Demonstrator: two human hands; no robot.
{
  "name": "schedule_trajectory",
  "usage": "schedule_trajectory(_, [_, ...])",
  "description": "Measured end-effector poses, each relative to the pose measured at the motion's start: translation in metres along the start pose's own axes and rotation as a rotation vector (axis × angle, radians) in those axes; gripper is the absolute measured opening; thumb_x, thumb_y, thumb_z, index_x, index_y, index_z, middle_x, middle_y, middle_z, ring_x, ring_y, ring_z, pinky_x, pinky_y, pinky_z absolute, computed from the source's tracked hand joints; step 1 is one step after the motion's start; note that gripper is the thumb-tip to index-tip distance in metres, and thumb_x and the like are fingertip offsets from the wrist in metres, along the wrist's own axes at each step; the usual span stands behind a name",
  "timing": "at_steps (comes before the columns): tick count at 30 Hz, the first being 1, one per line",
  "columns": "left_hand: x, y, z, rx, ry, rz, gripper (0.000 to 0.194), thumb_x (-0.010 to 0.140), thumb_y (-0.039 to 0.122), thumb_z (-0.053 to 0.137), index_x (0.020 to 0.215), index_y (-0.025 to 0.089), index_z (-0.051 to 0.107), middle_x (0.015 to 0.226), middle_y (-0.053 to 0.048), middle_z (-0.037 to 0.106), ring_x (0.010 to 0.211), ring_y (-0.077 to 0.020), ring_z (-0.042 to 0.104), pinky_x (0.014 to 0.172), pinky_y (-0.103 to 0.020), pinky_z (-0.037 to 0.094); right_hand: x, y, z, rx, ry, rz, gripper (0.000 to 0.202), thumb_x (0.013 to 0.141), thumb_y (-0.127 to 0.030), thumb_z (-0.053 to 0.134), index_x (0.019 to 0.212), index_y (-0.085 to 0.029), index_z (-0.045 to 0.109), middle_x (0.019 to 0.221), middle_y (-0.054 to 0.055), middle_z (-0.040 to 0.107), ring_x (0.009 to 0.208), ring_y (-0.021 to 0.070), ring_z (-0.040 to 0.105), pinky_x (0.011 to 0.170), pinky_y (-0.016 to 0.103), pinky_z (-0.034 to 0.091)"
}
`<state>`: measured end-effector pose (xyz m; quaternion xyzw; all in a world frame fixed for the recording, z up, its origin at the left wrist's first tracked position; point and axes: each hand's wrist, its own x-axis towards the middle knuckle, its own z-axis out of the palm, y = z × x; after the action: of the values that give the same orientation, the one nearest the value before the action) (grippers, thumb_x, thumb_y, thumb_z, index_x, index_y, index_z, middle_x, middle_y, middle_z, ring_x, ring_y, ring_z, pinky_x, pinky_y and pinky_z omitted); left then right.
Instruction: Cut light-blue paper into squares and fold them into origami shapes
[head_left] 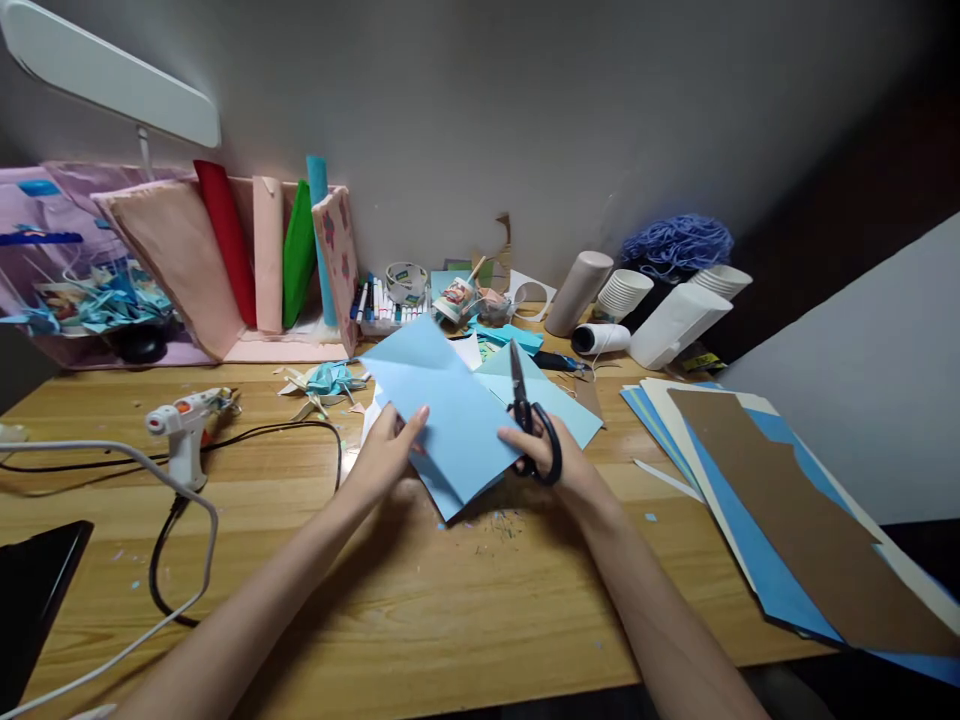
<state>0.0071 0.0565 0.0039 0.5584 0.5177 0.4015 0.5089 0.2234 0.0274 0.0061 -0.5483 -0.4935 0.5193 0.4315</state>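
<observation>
A: See the light-blue paper sheet (457, 425)? It's right between the left hand (386, 440) and the right hand (555, 460). Which of them is nearer?

B: Neither, I'd say; both are touching it. From the right fingers it lies just to the left, with that thumb on its right-hand corner. The left thumb rests on top, along the near left edge.

A: And its long way?

B: Aslant. It runs from beyond the left fingers, back toward the person, to a near end between the two hands. The whole thing looks tilted and lifted off the desk (465, 620).

A: What about the scissors (521, 410)?

B: In the right fingers, which are curled round the black handles. The blades point away from the person, beside the sheet's edge rather than across it. They look nearly together, but it's a bit blurred from here.

A: And the left fingers?

B: Narrow, pinching the sheet.

A: Anything else about?

B: A pale blue-green paper (577, 410) just beyond the right fingers, brown cardboard (780, 500) well off to their right, and a glue gun (186, 435) well left of the left fingers.
</observation>
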Motion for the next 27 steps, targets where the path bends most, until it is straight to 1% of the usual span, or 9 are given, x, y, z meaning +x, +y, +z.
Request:
schedule_trajectory(2, [0.018,-0.003,-0.002,0.124,-0.063,-0.012,0.049,0.077,0.050,0.049,0.110,0.014,0.049,0.117,-0.014,0.054,0.093,-0.0226,0.058,0.072,-0.033,0.048,0.004,-0.001,-0.024,-0.062,0.119,-0.024,0.032,0.066,-0.040,0.066,0.080,-0.019,0.046,0.063,-0.005,0.045,0.045,0.0093,0.048,0.039,0.022,0.041])
schedule_trajectory(6, [0.049,-0.012,-0.021,0.765,0.130,0.163,0.064,0.066,0.041,0.064,0.119,0.010,0.045,0.126,-0.019,0.046,0.117,-0.0329,0.039,0.096,-0.044,0.032,0.010,0.004,-0.068,-0.360,0.344,0.059,0.025,0.062,-0.037,0.063,0.070,-0.017,0.050,0.054,-0.004,0.046,0.043,0.0103,0.045,0.039,0.022,0.035])
schedule_trajectory(8, [0.058,-0.014,-0.031,0.908,0.133,0.147,0.070,0.059,0.045,0.069,0.117,0.011,0.048,0.123,-0.018,0.048,0.118,-0.0365,0.036,0.096,-0.046,0.029,0.012,0.009,-0.083,-0.462,0.440,0.101,0.025,0.060,-0.038,0.062,0.067,-0.016,0.054,0.053,-0.002,0.050,0.045,0.0116,0.047,0.042,0.023,0.036])
schedule_trajectory(12, [0.063,-0.017,-0.039,0.869,0.106,0.086,0.066,0.047,0.042,0.076,0.105,0.015,0.058,0.104,-0.014,0.059,0.107,-0.0374,0.043,0.088,-0.046,0.032,0.013,0.013,-0.098,-0.585,0.586,0.143,0.029,0.055,-0.042,0.064,0.061,-0.015,0.058,0.053,0.004,0.055,0.049,0.0161,0.048,0.046,0.026,0.033])
schedule_trajectory(17, [0.055,-0.019,-0.043,0.686,0.104,0.111,0.027,0.058,0.035,0.068,0.079,0.018,0.063,0.080,-0.005,0.062,0.088,-0.0265,0.055,0.076,-0.035,0.040,0.012,0.007,-0.097,-0.774,0.827,0.152,0.043,0.068,-0.058,0.049,0.059,-0.017,0.056,0.055,0.010,0.059,0.053,0.0206,0.049,0.050,0.029,0.033])
schedule_trajectory(20, [0.044,-0.019,-0.049,0.507,0.087,0.114,0.028,0.069,0.044,0.056,0.075,0.017,0.060,0.070,-0.003,0.062,0.070,-0.0206,0.060,0.064,-0.030,0.044,0.015,0.007,-0.078,-0.739,0.790,-0.003,0.038,0.073,-0.053,0.048,0.068,-0.016,0.058,0.065,0.010,0.064,0.058,0.0202,0.053,0.051,0.027,0.034])
schedule_trajectory(23, [0.030,-0.018,-0.055,0.327,0.099,0.082,0.036,0.074,0.049,0.049,0.085,0.015,0.054,0.062,-0.001,0.061,0.058,-0.0177,0.062,0.055,-0.028,0.047,0.018,0.012,-0.050,-0.827,0.512,-0.116,0.029,0.073,-0.046,0.051,0.074,-0.018,0.060,0.070,0.007,0.065,0.063,0.0203,0.057,0.054,0.026,0.035])
schedule_trajectory(24, [0.025,-0.018,-0.057,0.238,0.113,0.061,0.037,0.074,0.049,0.051,0.087,0.015,0.053,0.058,0.001,0.059,0.055,-0.0173,0.062,0.052,-0.027,0.048,0.020,0.015,-0.041,-0.891,0.442,-0.118,0.027,0.071,-0.044,0.054,0.075,-0.019,0.060,0.070,0.006,0.066,0.066,0.0211,0.058,0.055,0.026,0.035])
schedule_trajectory(27, [0.013,-0.019,-0.060,-0.096,0.212,-0.002,0.040,0.065,0.045,0.065,0.088,0.015,0.053,0.048,0.005,0.055,0.047,-0.0150,0.060,0.046,-0.023,0.047,0.023,0.025,-0.023,-1.048,0.382,-0.064,0.024,0.069,-0.042,0.058,0.079,-0.021,0.061,0.075,0.006,0.066,0.072,0.0242,0.060,0.058,0.029,0.038])
